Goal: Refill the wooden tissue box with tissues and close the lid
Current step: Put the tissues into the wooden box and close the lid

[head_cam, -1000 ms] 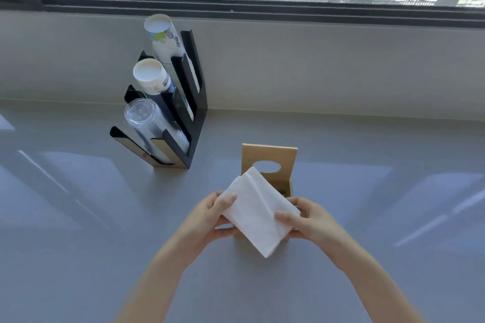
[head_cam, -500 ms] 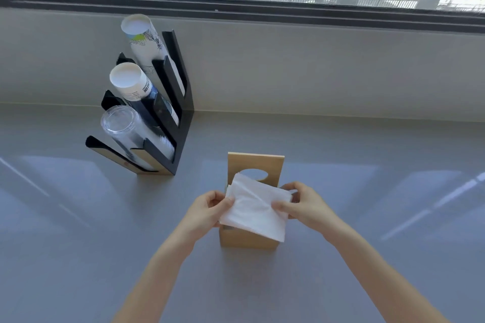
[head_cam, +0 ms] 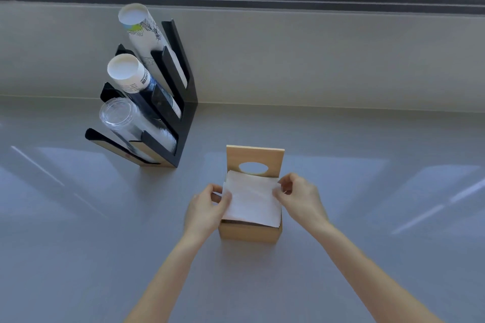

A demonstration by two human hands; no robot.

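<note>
A small wooden tissue box [head_cam: 249, 234] stands on the grey counter in front of me. Its lid [head_cam: 255, 159], with an oval hole, is raised upright at the back. A white stack of tissues [head_cam: 251, 200] lies flat over the box's open top, its front right corner hanging slightly past the rim. My left hand [head_cam: 206, 209] pinches the stack's left edge. My right hand [head_cam: 300, 198] pinches its right edge. The inside of the box is hidden under the tissues.
A black cup holder [head_cam: 168, 102] with three slanted stacks of cups stands at the back left, near the wall. The grey counter [head_cam: 367, 217] stretches to both sides. A window sill and wall [head_cam: 315, 55] close off the far side.
Both hands have turned the tissue stack from a tilted diamond to square with the box and lowered it onto the open top. The view has also moved closer.
</note>
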